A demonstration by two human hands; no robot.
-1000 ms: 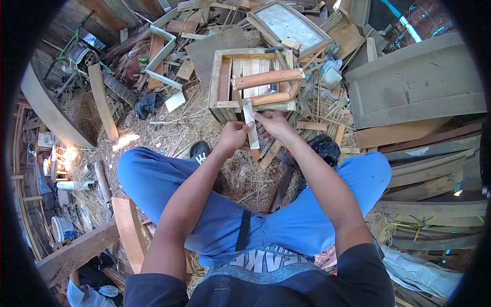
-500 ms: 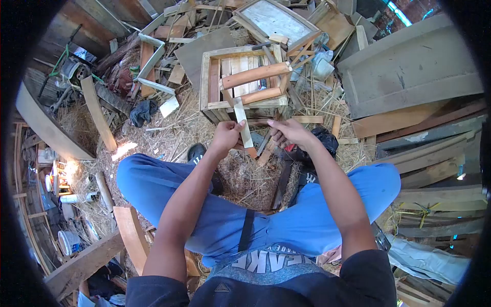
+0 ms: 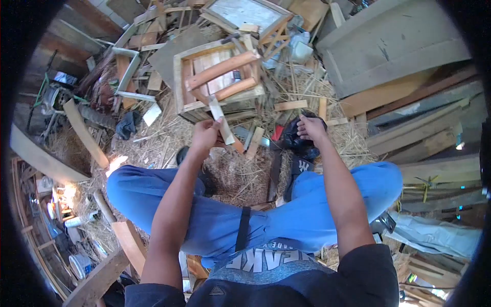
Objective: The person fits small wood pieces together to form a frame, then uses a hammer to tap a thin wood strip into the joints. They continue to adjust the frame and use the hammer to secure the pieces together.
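Observation:
My left hand [image 3: 207, 135] grips a pale flat strip [image 3: 221, 120], which slants from the edge of a wooden box [image 3: 185, 107] down toward the shavings. A reddish wooden frame with rounded bars [image 3: 223, 70] rests on top of the box, above the strip. My right hand [image 3: 311, 127] is over a black plastic bag [image 3: 294, 137] to the right, its fingers curled; whether they hold anything is hidden. Between the hands lie a small wood offcut [image 3: 254, 143] and a red object [image 3: 277, 133].
A hammer [image 3: 234, 40] lies on the box's back edge. Behind it is a framed panel [image 3: 248, 14]. Large boards [image 3: 394, 51] lean at the right, a curved plank [image 3: 86, 134] stands at the left, and wood shavings cover the floor.
My right hand has moved right, away from the strip, to the black bag. The view has turned, so the box appears further left. My left hand still grips the strip.

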